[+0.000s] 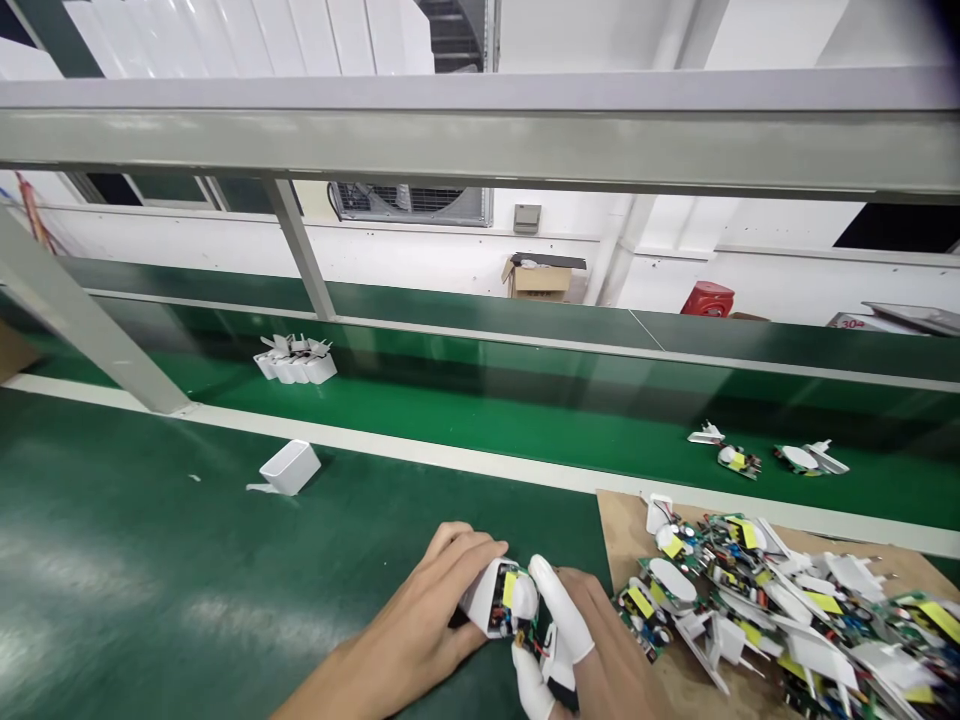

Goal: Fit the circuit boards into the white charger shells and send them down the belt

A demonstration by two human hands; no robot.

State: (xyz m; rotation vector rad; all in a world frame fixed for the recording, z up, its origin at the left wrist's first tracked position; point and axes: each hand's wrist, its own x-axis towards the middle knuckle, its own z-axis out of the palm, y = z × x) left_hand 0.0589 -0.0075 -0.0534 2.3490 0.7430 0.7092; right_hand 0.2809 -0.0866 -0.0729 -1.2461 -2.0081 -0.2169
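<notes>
At the front of the green bench, my left hand [420,615] is closed around a white plastic charger housing [478,603]. My right hand [600,635], with white covers on the thumb and a finger, pinches a circuit board [523,598] with a yellow patch and a round white pad. The board sits at the housing's open end, partly inside it. A white end piece [556,660] with wires hangs at the board's near side, partly hidden by my right fingers.
To the right, a heap of circuit boards with white plug covers [795,600] lies on a cardboard sheet [619,515]. An empty white housing [291,467] stands at left. Several filled housings [296,362] and loose boards [739,460] rest on the green belt [487,420]. A metal post [97,330] rises at left.
</notes>
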